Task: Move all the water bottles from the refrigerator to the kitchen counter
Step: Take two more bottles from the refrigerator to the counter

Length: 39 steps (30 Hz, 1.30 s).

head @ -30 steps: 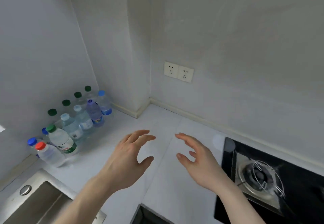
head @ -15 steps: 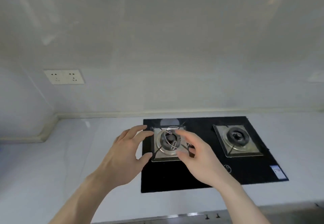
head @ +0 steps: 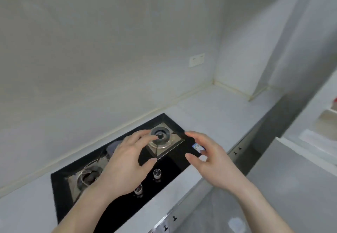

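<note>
No water bottle is in view. My left hand (head: 127, 161) and my right hand (head: 211, 161) hover side by side in front of me, above the stove, palms facing each other with fingers loosely spread and nothing between them. Below them stretches the white kitchen counter (head: 209, 112). At the far right edge a slice of the open refrigerator (head: 326, 121) shows, with pale door shelves; its contents are blurred.
A black two-burner gas stove (head: 116, 174) is set into the counter, its two knobs (head: 156, 173) near the front edge. A wall socket (head: 197, 60) sits on the back wall. Grey floor (head: 284, 187) lies to the right of the counter front.
The view has swung right: the cluster of bottles in the left corner and the sink left the frame, the stove slid left, and the refrigerator edge appeared. Both hands stayed empty in the same pose.
</note>
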Motion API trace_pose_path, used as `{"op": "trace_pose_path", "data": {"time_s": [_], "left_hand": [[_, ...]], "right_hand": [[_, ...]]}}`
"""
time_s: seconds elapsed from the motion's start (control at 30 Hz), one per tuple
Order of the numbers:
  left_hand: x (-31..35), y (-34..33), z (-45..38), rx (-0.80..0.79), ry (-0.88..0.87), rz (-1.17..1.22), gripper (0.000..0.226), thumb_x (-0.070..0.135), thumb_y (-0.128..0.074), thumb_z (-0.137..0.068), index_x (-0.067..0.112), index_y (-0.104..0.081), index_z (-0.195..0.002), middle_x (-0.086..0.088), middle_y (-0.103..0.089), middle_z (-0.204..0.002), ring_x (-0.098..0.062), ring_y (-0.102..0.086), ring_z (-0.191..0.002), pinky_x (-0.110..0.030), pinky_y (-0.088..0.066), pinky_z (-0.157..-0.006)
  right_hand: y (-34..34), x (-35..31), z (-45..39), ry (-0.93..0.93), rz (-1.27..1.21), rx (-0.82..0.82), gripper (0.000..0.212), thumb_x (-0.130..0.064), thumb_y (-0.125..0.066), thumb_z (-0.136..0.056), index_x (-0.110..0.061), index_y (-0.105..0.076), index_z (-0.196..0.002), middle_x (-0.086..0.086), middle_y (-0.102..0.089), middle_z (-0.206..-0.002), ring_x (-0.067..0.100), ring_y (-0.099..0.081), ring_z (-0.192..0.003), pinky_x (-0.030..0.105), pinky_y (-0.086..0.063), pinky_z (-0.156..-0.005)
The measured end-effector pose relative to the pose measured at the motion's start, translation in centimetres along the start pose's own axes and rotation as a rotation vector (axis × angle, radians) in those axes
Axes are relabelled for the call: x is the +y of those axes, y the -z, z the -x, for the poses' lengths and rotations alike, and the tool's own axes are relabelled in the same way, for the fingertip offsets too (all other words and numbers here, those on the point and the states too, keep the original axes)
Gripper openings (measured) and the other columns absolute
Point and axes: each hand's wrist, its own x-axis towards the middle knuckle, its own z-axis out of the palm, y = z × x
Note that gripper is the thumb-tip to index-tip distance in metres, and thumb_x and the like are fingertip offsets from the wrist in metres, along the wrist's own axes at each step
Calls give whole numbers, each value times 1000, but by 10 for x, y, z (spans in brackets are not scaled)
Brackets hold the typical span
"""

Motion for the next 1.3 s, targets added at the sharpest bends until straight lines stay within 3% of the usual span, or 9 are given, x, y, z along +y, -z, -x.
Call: {"op": "trace_pose_path", "data": {"time_s": [0.17,0.3,0.4,0.47,0.63,1.0,1.3], "left_hand": [[52,-41,-69,-131,-201,30,55,42,-68,-93,47,-47,-144,35,-30,-153,1,-31,-143,-32,-31,-120],[95,-72,-116,-212,-372,63,53,43,-66,-95,47,-46,-144,35,-29,-153,10,-26,-140,-19,-22,-115],[131,-91,-146,-281,-490,108,54,42,-66,-95,47,-45,-145,33,-28,-154,16,-21,-134,-18,-20,-112],[149,-99,-163,-310,-549,138,54,41,-66,-95,46,-45,-145,32,-29,-154,12,-23,-137,-18,-21,-113],[182,-113,-202,-355,-680,182,52,41,-65,-96,48,-45,-144,32,-29,-154,5,-28,-140,-25,-28,-117],[278,-166,-258,-465,-914,186,55,44,-64,-96,44,-44,-148,31,-27,-156,2,-27,-143,-20,-23,-117],[391,-226,-308,-460,-990,199,56,45,-64,-96,45,-43,-147,30,-27,-157,-1,-30,-143,-33,-34,-119]], "right_hand": [[66,37,37,-144,70,253,56,-28,-71,-95,-49,-50,-142,-37,-46,-144,-13,-43,-133,24,-43,-111],[109,50,65,-240,124,419,56,-26,-72,-95,-42,-51,-144,-37,-46,-141,-18,-43,-130,25,-43,-113],[136,53,84,-328,148,542,55,-26,-71,-96,-43,-51,-144,-37,-45,-137,-16,-47,-122,24,-46,-108],[149,52,92,-371,152,589,55,-28,-69,-97,-47,-49,-144,-33,-44,-143,-11,-44,-130,22,-44,-109],[176,51,98,-430,188,708,55,-31,-69,-97,-57,-46,-139,-42,-42,-142,-11,-43,-131,19,-42,-107],[231,78,128,-551,246,924,56,-34,-70,-96,-58,-45,-141,-36,-45,-144,-8,-45,-132,26,-46,-109],[332,137,138,-534,272,995,57,-32,-70,-95,-56,-47,-141,-34,-48,-140,-7,-46,-132,24,-46,-107]]}}
